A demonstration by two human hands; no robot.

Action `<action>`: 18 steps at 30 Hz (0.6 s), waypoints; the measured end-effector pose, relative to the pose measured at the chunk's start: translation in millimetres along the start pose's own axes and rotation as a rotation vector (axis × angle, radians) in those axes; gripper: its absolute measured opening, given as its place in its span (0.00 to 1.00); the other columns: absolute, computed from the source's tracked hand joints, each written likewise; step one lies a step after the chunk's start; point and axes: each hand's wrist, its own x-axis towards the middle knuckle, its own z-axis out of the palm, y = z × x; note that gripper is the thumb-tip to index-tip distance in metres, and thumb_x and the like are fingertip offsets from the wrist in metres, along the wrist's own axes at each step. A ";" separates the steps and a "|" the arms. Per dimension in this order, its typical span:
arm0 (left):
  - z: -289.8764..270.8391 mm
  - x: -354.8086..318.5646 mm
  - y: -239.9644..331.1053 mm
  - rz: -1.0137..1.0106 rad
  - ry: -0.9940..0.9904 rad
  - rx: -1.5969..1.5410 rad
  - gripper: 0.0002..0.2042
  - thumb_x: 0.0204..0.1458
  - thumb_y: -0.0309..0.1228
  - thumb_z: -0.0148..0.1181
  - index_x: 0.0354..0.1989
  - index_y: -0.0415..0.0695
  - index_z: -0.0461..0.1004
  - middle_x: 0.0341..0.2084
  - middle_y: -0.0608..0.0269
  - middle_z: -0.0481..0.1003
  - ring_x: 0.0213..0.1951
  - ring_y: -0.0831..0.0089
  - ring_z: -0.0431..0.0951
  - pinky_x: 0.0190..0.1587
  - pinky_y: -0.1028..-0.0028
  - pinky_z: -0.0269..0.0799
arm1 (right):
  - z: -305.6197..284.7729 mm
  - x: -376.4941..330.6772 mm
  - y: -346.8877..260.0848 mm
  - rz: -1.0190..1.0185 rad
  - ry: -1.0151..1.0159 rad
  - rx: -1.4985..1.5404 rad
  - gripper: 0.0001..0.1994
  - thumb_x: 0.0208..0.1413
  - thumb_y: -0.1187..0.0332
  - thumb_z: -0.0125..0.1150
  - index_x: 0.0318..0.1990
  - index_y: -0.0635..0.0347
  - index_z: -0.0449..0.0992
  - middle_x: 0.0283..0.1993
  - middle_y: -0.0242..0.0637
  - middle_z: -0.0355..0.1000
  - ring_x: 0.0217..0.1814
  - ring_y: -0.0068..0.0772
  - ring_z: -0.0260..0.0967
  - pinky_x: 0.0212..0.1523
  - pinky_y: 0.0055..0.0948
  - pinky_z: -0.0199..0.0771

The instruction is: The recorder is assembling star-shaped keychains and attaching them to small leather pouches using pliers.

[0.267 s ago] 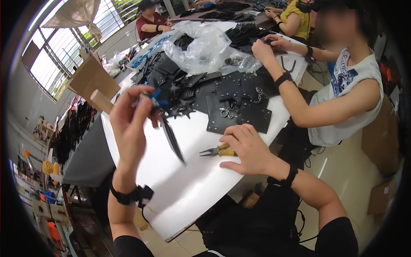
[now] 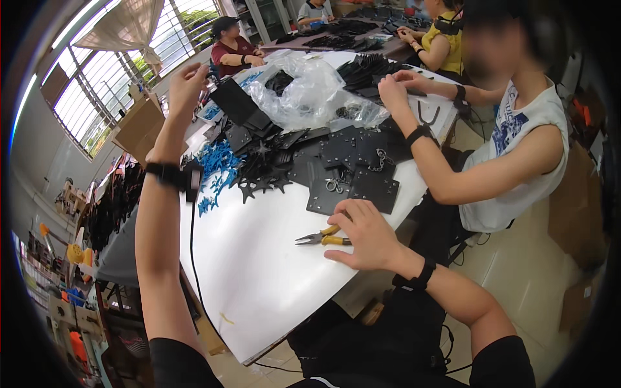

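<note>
My left hand (image 2: 185,89) is raised at the far left of the table, its fingertips pinched on a flat black rectangular piece (image 2: 237,101) that hangs tilted. The small part right at the fingertips is too small to make out. Yellow-handled pliers (image 2: 314,238) lie low over the white tabletop with their jaws pointing left. My right hand (image 2: 372,239) is curled loosely round their handle ends, thumb apart. Just beyond are black studded panels (image 2: 354,161) with metal rings and chain. Black star shapes (image 2: 262,178) and a heap of blue star shapes (image 2: 217,161) lie nearer the left hand.
A clear plastic bag (image 2: 301,84) sits on the piles at the table's (image 2: 259,258) far side. To the right, a co-worker in a white sleeveless top (image 2: 517,145) handles black pieces. Other people work farther back. A cardboard box (image 2: 139,126) stands at the left edge.
My left hand has moved up and away with the black piece, which now shows its face instead of its edge. The blue heap has come into view. My right hand remains at the pliers.
</note>
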 end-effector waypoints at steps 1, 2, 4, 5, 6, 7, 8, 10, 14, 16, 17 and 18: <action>-13.7 17.8 -5.8 0.013 0.018 0.015 0.29 0.65 0.45 0.70 0.63 0.31 0.78 0.40 0.53 0.84 0.30 0.78 0.80 0.30 0.77 0.73 | 1.3 -0.4 -4.3 -0.016 0.016 0.010 0.29 0.52 0.50 0.80 0.52 0.61 0.78 0.55 0.43 0.69 0.61 0.47 0.68 0.67 0.44 0.66; -35.2 32.7 -13.4 -0.101 0.166 0.070 0.29 0.65 0.46 0.71 0.63 0.32 0.79 0.40 0.53 0.84 0.32 0.76 0.82 0.32 0.76 0.76 | 3.7 0.9 -9.4 -0.037 0.033 0.030 0.28 0.52 0.50 0.79 0.52 0.61 0.79 0.55 0.42 0.69 0.61 0.47 0.68 0.67 0.44 0.66; -23.5 33.1 -32.7 -0.221 0.291 0.094 0.30 0.64 0.48 0.72 0.62 0.32 0.79 0.40 0.53 0.84 0.34 0.73 0.83 0.35 0.75 0.79 | 2.9 0.0 -9.0 -0.030 0.036 0.028 0.28 0.53 0.49 0.79 0.52 0.61 0.79 0.55 0.42 0.69 0.61 0.46 0.68 0.67 0.43 0.66; -15.2 18.8 -45.1 -0.287 0.133 0.110 0.31 0.62 0.49 0.73 0.62 0.32 0.79 0.42 0.52 0.84 0.35 0.71 0.84 0.35 0.73 0.80 | 1.1 -2.5 -7.0 -0.014 0.035 0.029 0.28 0.53 0.49 0.78 0.52 0.61 0.79 0.55 0.42 0.69 0.61 0.46 0.68 0.68 0.43 0.65; -6.3 4.2 -54.5 -0.351 -0.035 0.128 0.33 0.60 0.50 0.75 0.61 0.32 0.79 0.43 0.50 0.84 0.36 0.69 0.85 0.36 0.72 0.81 | 0.8 -5.2 -3.5 0.003 0.038 0.025 0.28 0.53 0.49 0.78 0.52 0.61 0.79 0.55 0.42 0.69 0.61 0.46 0.68 0.68 0.43 0.65; 15.3 -15.4 -59.9 -0.350 -0.194 0.207 0.31 0.60 0.48 0.75 0.59 0.31 0.81 0.41 0.49 0.85 0.38 0.68 0.86 0.37 0.70 0.82 | 1.3 -7.1 2.5 0.022 0.027 0.005 0.28 0.54 0.49 0.78 0.52 0.61 0.79 0.54 0.41 0.69 0.61 0.45 0.67 0.68 0.43 0.65; 38.7 -37.3 -66.6 -0.345 -0.354 0.282 0.30 0.60 0.47 0.74 0.56 0.30 0.82 0.39 0.48 0.86 0.39 0.67 0.86 0.39 0.68 0.83 | 2.3 -8.9 8.7 0.043 0.012 -0.018 0.27 0.54 0.49 0.77 0.52 0.61 0.79 0.54 0.41 0.69 0.61 0.44 0.67 0.68 0.42 0.65; 31.9 -70.4 -75.3 -0.206 -0.481 0.365 0.25 0.57 0.42 0.76 0.51 0.30 0.84 0.38 0.47 0.87 0.42 0.64 0.88 0.44 0.64 0.84 | 1.2 -4.6 2.9 0.018 0.024 0.002 0.27 0.54 0.49 0.77 0.51 0.61 0.79 0.53 0.40 0.69 0.60 0.44 0.67 0.68 0.41 0.65; 58.2 -106.8 -60.5 -0.007 -0.629 0.632 0.24 0.52 0.35 0.77 0.54 0.32 0.83 0.45 0.43 0.87 0.48 0.52 0.88 0.54 0.61 0.82 | -1.2 -0.4 0.2 0.019 0.024 0.053 0.25 0.53 0.51 0.78 0.49 0.61 0.80 0.53 0.41 0.70 0.59 0.46 0.69 0.66 0.43 0.67; 95.0 -128.0 -32.9 -0.005 -0.656 0.692 0.23 0.53 0.35 0.76 0.55 0.34 0.83 0.48 0.42 0.85 0.53 0.46 0.85 0.59 0.58 0.80 | -0.3 -5.3 7.7 0.035 0.025 0.041 0.25 0.53 0.52 0.78 0.49 0.61 0.80 0.53 0.41 0.70 0.59 0.46 0.69 0.66 0.43 0.67; 95.9 -134.8 -28.5 0.080 -0.680 0.752 0.23 0.56 0.37 0.74 0.55 0.36 0.83 0.50 0.41 0.84 0.56 0.43 0.82 0.63 0.55 0.77 | 1.6 -3.1 5.8 0.020 0.036 0.050 0.24 0.53 0.52 0.78 0.49 0.61 0.80 0.53 0.41 0.70 0.59 0.46 0.69 0.66 0.43 0.67; 100.3 -146.9 -26.7 0.170 -0.662 0.793 0.22 0.57 0.38 0.72 0.56 0.37 0.83 0.51 0.39 0.83 0.58 0.42 0.81 0.64 0.53 0.75 | 2.3 -3.4 5.9 0.018 0.032 0.058 0.24 0.53 0.52 0.78 0.49 0.61 0.80 0.53 0.41 0.70 0.59 0.46 0.69 0.66 0.43 0.67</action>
